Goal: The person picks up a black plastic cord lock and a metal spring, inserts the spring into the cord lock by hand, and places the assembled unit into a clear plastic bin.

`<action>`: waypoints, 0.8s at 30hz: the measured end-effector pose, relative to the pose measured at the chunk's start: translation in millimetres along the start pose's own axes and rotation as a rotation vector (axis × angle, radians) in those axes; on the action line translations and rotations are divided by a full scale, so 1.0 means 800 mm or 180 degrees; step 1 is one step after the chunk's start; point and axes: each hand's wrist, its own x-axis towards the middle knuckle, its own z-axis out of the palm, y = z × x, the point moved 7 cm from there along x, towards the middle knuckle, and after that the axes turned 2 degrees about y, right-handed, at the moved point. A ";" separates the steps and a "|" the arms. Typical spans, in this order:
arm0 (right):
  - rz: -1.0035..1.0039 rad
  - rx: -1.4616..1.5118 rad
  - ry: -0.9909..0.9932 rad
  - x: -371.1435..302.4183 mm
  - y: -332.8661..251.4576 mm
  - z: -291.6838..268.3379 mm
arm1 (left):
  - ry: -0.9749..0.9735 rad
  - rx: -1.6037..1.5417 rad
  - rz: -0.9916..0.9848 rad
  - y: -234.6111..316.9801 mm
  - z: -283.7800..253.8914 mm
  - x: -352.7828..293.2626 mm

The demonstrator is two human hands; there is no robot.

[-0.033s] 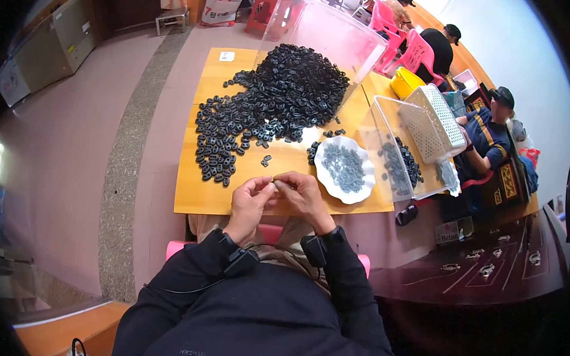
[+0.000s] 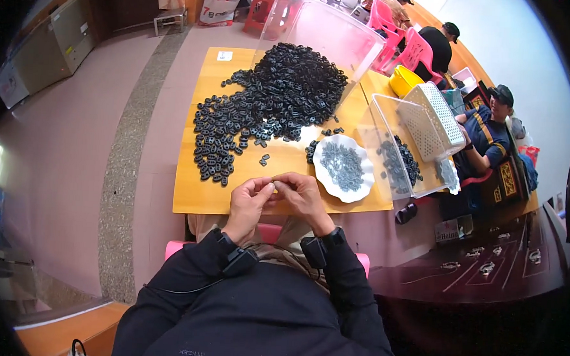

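Observation:
My left hand (image 2: 247, 205) and my right hand (image 2: 303, 198) meet over the near edge of the wooden table (image 2: 245, 203), fingertips pinched together. What they hold between them is too small and too covered to make out. Beyond them a large heap of small black oval pieces with holes (image 2: 296, 82) spreads to the left, thinning into a loose layer. A couple of black pieces (image 2: 264, 159) lie apart just past my left hand. To the right of my right hand sits a white scalloped plate (image 2: 342, 195) holding many small, greyish translucent parts.
A clear bin (image 2: 362, 50) lies behind the heap. At the right, another clear box (image 2: 381, 118) has black pieces in it, beside a white perforated basket (image 2: 433, 121) and a yellow bowl (image 2: 404, 81). A person (image 2: 487, 134) sits at the right; others sit on pink chairs (image 2: 417, 53) farther back.
The whole view has shifted very slightly. Both hands keep the same pinched pose, and nothing on the table has visibly moved.

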 end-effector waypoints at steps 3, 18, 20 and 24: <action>0.0197 0.0423 0.0017 -0.012 -0.005 -0.003 | -0.0144 0.0067 -0.0042 0.000 0.004 -0.004; 0.0272 -0.3501 0.0696 -0.030 -0.017 -0.164 | -0.0304 -0.0238 -0.0621 -0.003 0.008 -0.011; 0.0264 -0.3502 0.0662 -0.030 -0.008 -0.168 | -0.0279 -0.0216 -0.0643 -0.002 0.009 -0.011; 0.0239 -0.3496 0.0608 -0.025 0.009 -0.169 | -0.0233 -0.0208 -0.0669 -0.005 0.006 -0.009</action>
